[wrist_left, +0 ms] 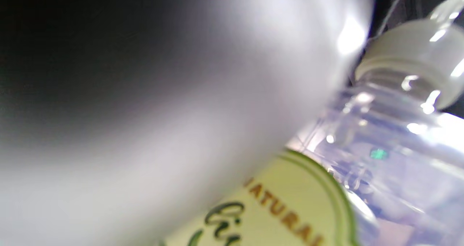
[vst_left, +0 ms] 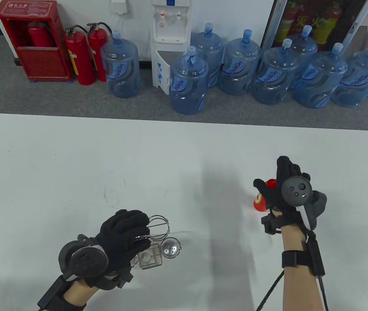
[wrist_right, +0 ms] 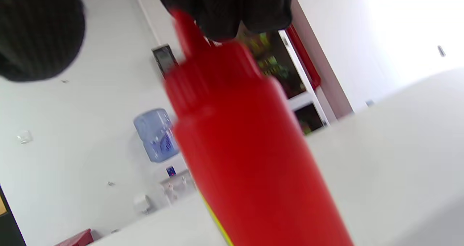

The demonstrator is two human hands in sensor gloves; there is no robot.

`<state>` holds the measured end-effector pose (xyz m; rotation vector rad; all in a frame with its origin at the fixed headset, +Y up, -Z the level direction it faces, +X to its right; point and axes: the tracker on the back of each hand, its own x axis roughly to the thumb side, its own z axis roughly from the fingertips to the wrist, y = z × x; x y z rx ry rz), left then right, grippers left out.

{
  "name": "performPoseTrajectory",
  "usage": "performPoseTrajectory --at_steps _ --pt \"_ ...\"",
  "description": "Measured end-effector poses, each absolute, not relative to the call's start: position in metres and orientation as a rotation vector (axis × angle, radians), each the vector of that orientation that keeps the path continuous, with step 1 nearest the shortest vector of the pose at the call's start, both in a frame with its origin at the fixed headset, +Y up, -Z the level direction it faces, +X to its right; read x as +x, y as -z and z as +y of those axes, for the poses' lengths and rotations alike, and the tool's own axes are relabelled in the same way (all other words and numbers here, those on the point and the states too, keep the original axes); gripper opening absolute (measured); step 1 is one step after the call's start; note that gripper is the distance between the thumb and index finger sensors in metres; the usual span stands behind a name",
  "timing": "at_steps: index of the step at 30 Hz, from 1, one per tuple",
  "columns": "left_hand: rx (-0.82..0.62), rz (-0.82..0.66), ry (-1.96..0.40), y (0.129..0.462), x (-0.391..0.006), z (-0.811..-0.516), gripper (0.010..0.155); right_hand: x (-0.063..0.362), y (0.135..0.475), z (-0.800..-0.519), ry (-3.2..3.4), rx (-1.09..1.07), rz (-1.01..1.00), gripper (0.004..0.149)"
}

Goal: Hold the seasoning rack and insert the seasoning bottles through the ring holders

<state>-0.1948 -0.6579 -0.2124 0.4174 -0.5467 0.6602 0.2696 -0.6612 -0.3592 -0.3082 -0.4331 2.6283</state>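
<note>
The wire seasoning rack (vst_left: 158, 227) stands near the table's front left, with chrome rings at its top. My left hand (vst_left: 131, 231) grips the rack's upper part from the left. A round metal-capped shaker (vst_left: 171, 248) and a clear square jar (vst_left: 150, 257) sit at the rack. The left wrist view shows a clear bottle (wrist_left: 384, 148) with a white cap and a green-yellow label, very close. A red squeeze bottle (vst_left: 263, 198) stands at the right. My right hand (vst_left: 273, 186) is spread over it, thumb out to the left. In the right wrist view my fingers (wrist_right: 224, 10) touch the red bottle (wrist_right: 250, 148) at its nozzle, thumb apart.
The white table (vst_left: 73, 162) runs wide between and beyond the hands; its far edge (vst_left: 184, 120) is behind them. Blue water jugs (vst_left: 188, 84), a dispenser and fire extinguishers stand on the floor beyond. A blurred grey surface fills most of the left wrist view.
</note>
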Motion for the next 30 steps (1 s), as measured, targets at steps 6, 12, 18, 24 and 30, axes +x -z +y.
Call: performPoseTrajectory --at_steps 6,12,18,24,30 --pt "0.418 -0.548 -0.655 0.213 -0.195 -0.658 0.036 0.279 0.364 -0.687 -2.579 -0.380 -0.398 0.074" --pt "0.415 -0.547 -0.664 0.214 -0.196 -0.657 0.035 0.264 0.362 -0.677 -2.490 -0.284 -0.506 0.069" --pt "0.427 -0.540 -0.657 0.213 -0.196 -0.657 0.036 0.201 0.333 -0.613 -2.256 0.128 -0.658 0.070" --pt "0.437 -0.539 -0.651 0.212 -0.196 -0.657 0.035 0.122 0.288 -0.567 -2.065 0.539 -0.600 0.071" --pt "0.451 -0.539 -0.643 0.211 -0.196 -0.656 0.035 0.060 0.264 -0.572 -2.087 0.772 -0.448 0.073"
